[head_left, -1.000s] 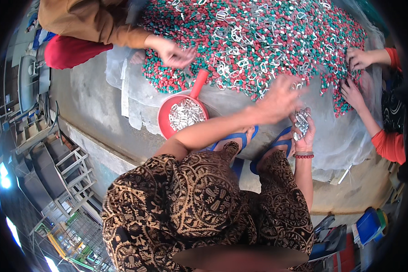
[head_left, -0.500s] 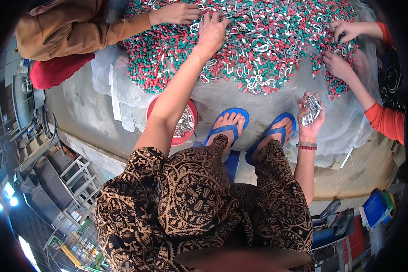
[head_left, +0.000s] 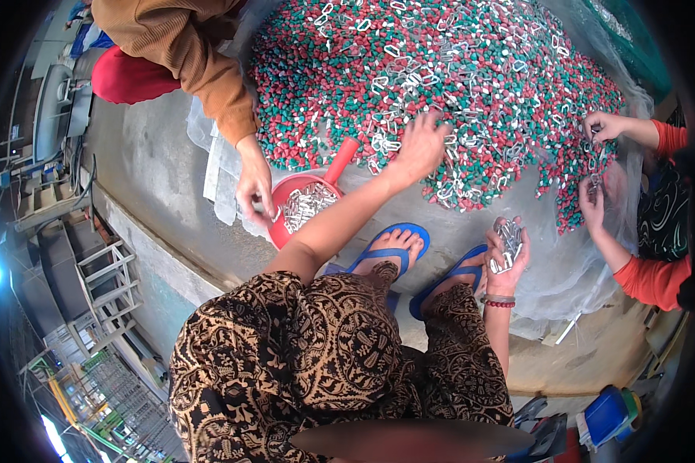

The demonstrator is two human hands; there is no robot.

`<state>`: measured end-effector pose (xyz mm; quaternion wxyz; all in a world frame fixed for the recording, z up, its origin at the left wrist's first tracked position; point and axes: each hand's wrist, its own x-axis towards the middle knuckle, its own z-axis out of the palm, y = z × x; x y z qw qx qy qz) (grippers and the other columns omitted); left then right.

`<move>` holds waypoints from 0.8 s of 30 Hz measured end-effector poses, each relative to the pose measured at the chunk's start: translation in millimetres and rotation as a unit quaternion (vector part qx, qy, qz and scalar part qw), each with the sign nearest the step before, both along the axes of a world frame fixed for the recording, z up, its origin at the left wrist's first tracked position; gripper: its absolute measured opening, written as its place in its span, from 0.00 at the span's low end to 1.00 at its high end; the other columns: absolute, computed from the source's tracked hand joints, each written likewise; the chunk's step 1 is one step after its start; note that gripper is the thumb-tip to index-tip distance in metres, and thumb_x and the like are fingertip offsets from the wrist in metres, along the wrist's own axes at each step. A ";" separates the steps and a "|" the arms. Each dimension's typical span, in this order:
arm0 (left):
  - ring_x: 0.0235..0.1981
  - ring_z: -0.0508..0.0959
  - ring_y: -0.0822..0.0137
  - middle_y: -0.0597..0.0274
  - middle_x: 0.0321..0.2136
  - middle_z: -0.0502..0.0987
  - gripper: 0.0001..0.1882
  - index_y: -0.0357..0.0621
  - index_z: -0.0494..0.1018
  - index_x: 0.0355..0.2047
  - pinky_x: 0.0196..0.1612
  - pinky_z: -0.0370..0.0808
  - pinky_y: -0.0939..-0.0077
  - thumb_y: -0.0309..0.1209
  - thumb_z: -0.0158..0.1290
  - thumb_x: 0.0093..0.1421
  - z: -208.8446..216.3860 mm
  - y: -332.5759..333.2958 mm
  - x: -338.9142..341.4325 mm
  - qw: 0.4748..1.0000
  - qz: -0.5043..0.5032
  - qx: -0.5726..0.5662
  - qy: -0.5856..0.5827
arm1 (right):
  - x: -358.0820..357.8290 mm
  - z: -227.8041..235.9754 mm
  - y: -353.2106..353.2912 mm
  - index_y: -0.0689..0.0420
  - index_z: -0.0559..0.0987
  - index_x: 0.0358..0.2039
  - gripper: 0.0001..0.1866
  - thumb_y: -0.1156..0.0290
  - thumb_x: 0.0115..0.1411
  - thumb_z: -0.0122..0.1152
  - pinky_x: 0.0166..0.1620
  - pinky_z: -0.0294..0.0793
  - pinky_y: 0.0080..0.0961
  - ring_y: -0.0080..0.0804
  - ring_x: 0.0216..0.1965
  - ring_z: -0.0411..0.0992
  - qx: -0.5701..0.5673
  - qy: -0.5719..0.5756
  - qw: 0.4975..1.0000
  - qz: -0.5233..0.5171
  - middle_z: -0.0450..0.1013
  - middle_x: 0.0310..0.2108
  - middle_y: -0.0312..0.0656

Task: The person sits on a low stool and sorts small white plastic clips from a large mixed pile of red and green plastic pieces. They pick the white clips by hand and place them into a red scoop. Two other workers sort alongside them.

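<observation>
My left hand point(head_left: 423, 148) reaches over the near part of a wide heap of small red, green and white stones point(head_left: 324, 85); its fingers are apart and slightly bent, with nothing visible in them. Mixed through that heap lie many silver carabiner-shaped metal links point(head_left: 392, 51). On the right, palm up and fingers curled, my right hand point(head_left: 510, 266) holds a bunch of the same metal links point(head_left: 506, 241). Partly behind my left forearm stands a red dipper point(head_left: 279, 190) with a stub handle, containing many silver metal pieces point(head_left: 310, 202).
At left, a co-worker's hand point(head_left: 253, 181) in a brown sleeve is at the dipper's rim. Another person's hands point(head_left: 594, 197) work at the heap's right edge. Clear plastic sheeting point(head_left: 548, 285) lies under the heap. My feet in blue flip-flops point(head_left: 394, 251) stand close by.
The view has shifted. The brown-sleeved co-worker's hand has gone from the heap to the red dipper. My left hand has moved to a nearer part of the heap; my right still holds its bunch.
</observation>
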<state>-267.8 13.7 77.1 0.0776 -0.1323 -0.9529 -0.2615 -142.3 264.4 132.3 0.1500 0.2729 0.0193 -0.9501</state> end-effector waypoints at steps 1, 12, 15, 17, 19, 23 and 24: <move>0.50 0.65 0.47 0.47 0.48 0.65 0.21 0.47 0.70 0.45 0.53 0.66 0.56 0.25 0.53 0.47 2.1 -8.4 -14.6 0.999 0.037 0.008 0.029 | 0.4 1.5 1.2 0.54 0.72 0.45 0.14 0.63 0.61 0.47 0.11 0.51 0.13 0.31 0.25 0.57 -0.001 -0.004 1.000 -0.007 0.64 0.39 0.49; 0.61 0.42 0.30 0.41 0.62 0.44 0.34 0.40 0.52 0.60 0.52 0.45 0.23 0.30 0.49 0.53 -0.8 -36.2 -30.7 0.975 0.077 -0.175 -0.110 | -7.1 2.6 34.4 0.52 0.74 0.42 0.13 0.64 0.59 0.50 0.12 0.53 0.13 0.28 0.25 0.57 -0.017 0.027 0.994 -0.109 0.65 0.39 0.45; 0.62 0.42 0.33 0.43 0.62 0.45 0.34 0.45 0.53 0.60 0.53 0.47 0.26 0.31 0.50 0.53 24.0 -20.3 1.2 0.977 0.071 -0.124 -0.162 | -10.7 2.6 17.9 0.53 0.74 0.41 0.12 0.64 0.58 0.51 0.12 0.54 0.14 0.28 0.26 0.57 -0.022 0.004 0.991 -0.135 0.66 0.37 0.44; 0.58 0.56 0.42 0.45 0.57 0.57 0.30 0.46 0.59 0.58 0.54 0.58 0.40 0.34 0.50 0.55 49.6 -20.4 14.4 0.979 0.004 -0.068 -0.193 | -13.6 14.2 2.6 0.53 0.74 0.41 0.12 0.64 0.58 0.51 0.12 0.54 0.14 0.28 0.26 0.58 -0.041 0.013 0.994 -0.099 0.67 0.37 0.45; 0.51 0.70 0.52 0.48 0.49 0.70 0.24 0.46 0.67 0.53 0.52 0.67 0.56 0.36 0.51 0.54 79.4 -30.7 15.3 0.962 -0.118 0.039 -0.245 | -27.3 33.4 -14.9 0.52 0.74 0.41 0.12 0.63 0.58 0.51 0.13 0.54 0.13 0.29 0.26 0.58 -0.049 0.040 0.998 -0.019 0.68 0.37 0.45; 0.35 0.79 0.57 0.52 0.32 0.79 0.14 0.42 0.78 0.36 0.43 0.73 0.66 0.37 0.52 0.54 148.7 -64.1 -14.1 0.946 -0.202 0.010 -0.254 | -57.9 102.8 -27.2 0.50 0.74 0.40 0.11 0.63 0.59 0.50 0.13 0.55 0.13 0.31 0.26 0.60 0.046 0.161 0.986 0.020 0.69 0.39 0.47; 0.34 0.79 0.57 0.51 0.31 0.79 0.14 0.42 0.78 0.35 0.42 0.74 0.66 0.37 0.53 0.54 167.4 -71.4 -26.5 0.953 -0.197 -0.032 -0.228 | -68.1 122.1 -26.6 0.51 0.74 0.40 0.11 0.64 0.60 0.49 0.13 0.55 0.13 0.31 0.27 0.60 0.046 0.167 0.985 0.015 0.69 0.38 0.47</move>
